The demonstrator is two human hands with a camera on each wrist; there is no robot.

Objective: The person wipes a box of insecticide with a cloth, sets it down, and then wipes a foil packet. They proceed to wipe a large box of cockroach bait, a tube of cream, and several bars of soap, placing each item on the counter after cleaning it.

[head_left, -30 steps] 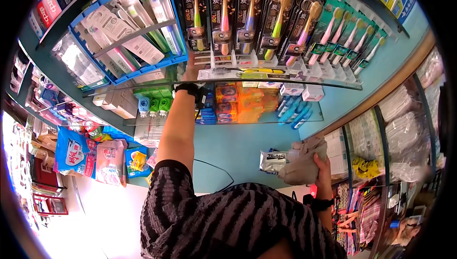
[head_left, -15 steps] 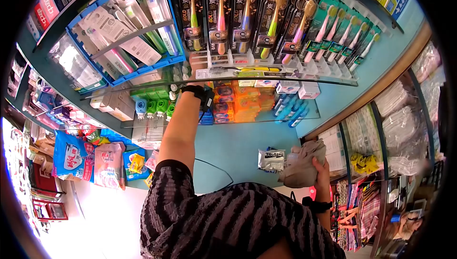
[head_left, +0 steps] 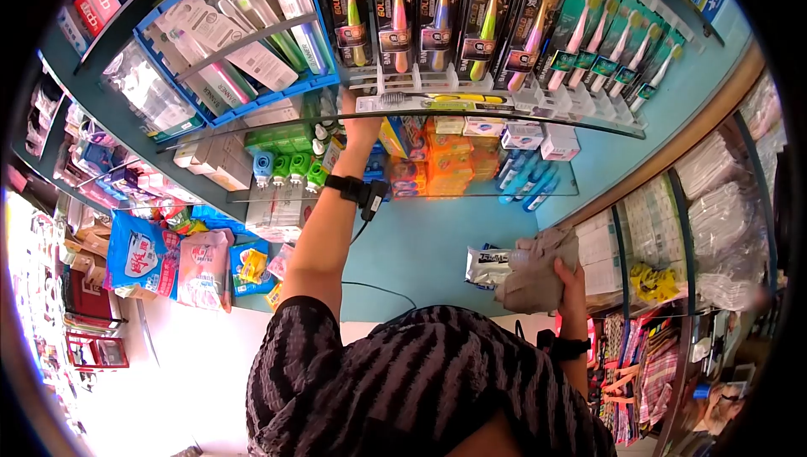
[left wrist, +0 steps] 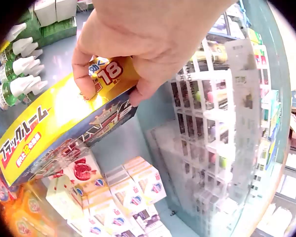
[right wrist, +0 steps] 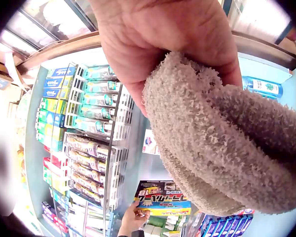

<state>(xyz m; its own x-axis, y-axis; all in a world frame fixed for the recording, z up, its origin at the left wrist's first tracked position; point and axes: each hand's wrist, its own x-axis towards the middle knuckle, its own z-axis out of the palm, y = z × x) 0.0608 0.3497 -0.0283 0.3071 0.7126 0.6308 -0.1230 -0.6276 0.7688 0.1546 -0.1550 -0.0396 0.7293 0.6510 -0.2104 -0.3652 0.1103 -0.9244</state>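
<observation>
My left hand pinches the end of a yellow and dark printed box marked 18, thumb on one side and fingers on the other. In the head view that hand is under the glass shelf, with part of the box beside it. The right wrist view also shows the box from its front. My right hand holds a bunched, fluffy grey cloth. Seen from the head, the cloth is low at the right, next to a white and black packet.
A glass shelf edge runs above my left forearm, with hanging toothbrush packs over it. Green bottles, orange packs, small white boxes and blue bottles stand on the lower glass shelf. A cable trails below.
My left hand and forearm have shifted toward me and slightly right, and the yellow box now shows beside the hand. The right hand keeps the grey cloth in nearly the same place.
</observation>
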